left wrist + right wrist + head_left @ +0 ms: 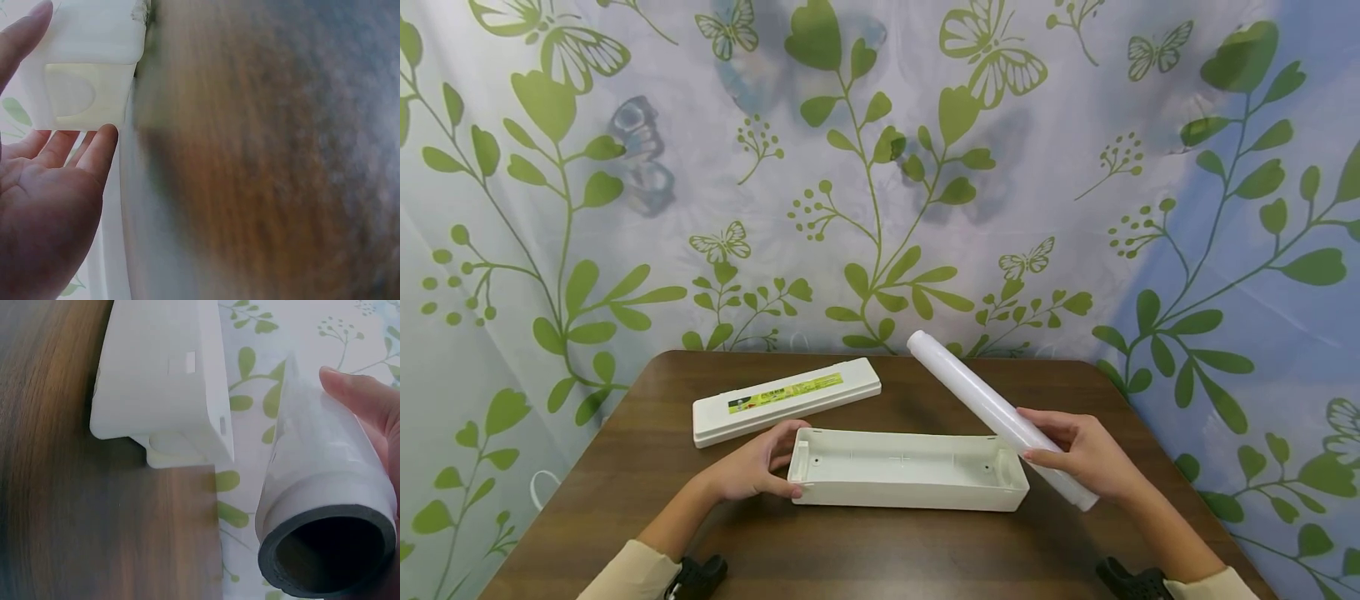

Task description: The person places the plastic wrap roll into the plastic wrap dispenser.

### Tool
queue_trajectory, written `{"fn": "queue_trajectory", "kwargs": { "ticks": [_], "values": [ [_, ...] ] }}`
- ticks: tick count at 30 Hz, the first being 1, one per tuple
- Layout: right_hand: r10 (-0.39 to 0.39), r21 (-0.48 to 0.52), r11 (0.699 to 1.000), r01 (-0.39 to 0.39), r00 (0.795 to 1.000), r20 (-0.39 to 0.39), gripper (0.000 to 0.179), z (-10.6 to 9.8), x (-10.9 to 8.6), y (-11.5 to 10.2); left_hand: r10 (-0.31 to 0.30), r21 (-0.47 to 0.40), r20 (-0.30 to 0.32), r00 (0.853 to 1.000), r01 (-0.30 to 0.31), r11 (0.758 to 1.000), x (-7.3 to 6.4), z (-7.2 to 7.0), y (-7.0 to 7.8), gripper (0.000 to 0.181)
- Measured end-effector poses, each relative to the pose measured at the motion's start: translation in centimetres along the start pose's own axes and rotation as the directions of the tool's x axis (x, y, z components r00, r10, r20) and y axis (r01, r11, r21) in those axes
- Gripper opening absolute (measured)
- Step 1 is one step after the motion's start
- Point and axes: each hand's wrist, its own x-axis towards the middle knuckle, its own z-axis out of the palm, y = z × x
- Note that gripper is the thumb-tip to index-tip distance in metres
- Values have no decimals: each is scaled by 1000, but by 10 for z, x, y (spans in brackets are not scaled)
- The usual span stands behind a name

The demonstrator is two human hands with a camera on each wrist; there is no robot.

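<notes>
A long white plastic box (910,496), its top open and its inside bare, sits on the table near the middle. My left hand (756,467) grips its left end, thumb at the front corner and fingers at the back; in the left wrist view the thumb and fingers span the end wall (75,94). My right hand (1082,454) holds a roll of clear plastic wrap (973,387) near its lower end. The roll slants up to the left, overlapping the box's right end in the head view. Its hollow dark core (331,553) faces the right wrist camera.
A white lid (786,400) with a yellow-green label lies behind the box, to the left. The brown wooden table (880,550) reaches back to a hanging cloth (880,208) printed with green leaves and butterflies. Black straps (696,575) circle both wrists.
</notes>
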Motion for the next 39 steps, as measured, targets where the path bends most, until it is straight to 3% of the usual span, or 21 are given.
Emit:
{"fn": "queue_trajectory", "kwargs": {
  "ticks": [19, 39],
  "values": [
    [-99, 83, 992, 94, 993, 63, 54, 17, 21, -6, -6, 20, 1, 1000, 6, 1000, -1, 0, -1, 92],
    [-136, 123, 986, 115, 976, 173, 51, 26, 38, -9, -5, 12, 6, 1000, 5, 1000, 0, 0, 1, 91]
  ]
}}
